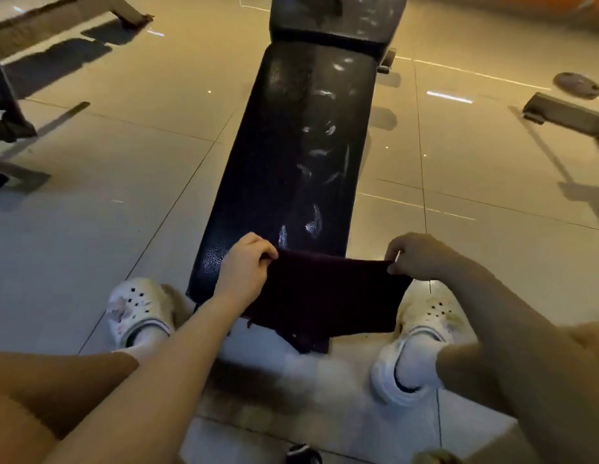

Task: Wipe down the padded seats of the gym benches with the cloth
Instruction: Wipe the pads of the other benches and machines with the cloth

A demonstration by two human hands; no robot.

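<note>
Maroon cloth (328, 296) hangs stretched between your two hands over the near end of the bench (301, 155). Your left hand (244, 266) pinches its top left corner between thumb and curled fingers, and your right hand (415, 254) pinches the top right corner the same way, so the upper edge runs taut from one grip to the other. Below that edge the cloth drops as a flat sheet, its lower edge uneven, with one ragged corner dipping lowest near the middle. It covers the nearest end of the seat pad; whether it touches the pad there you cannot tell.

No brand, label or writing can be read on the cloth or on the bench.

Black, pebbled padding runs away from you, scuffed with pale worn patches down its centre, and meets a second pad (338, 18) at the far end. Your feet stand either side of the near end, in white clogs: left (137, 313), right (422, 329). Glossy beige floor tiles (124, 162) surround the bench. A weight plate (577, 85) lies on the floor to the far right, near a metal frame foot (566, 113).
</note>
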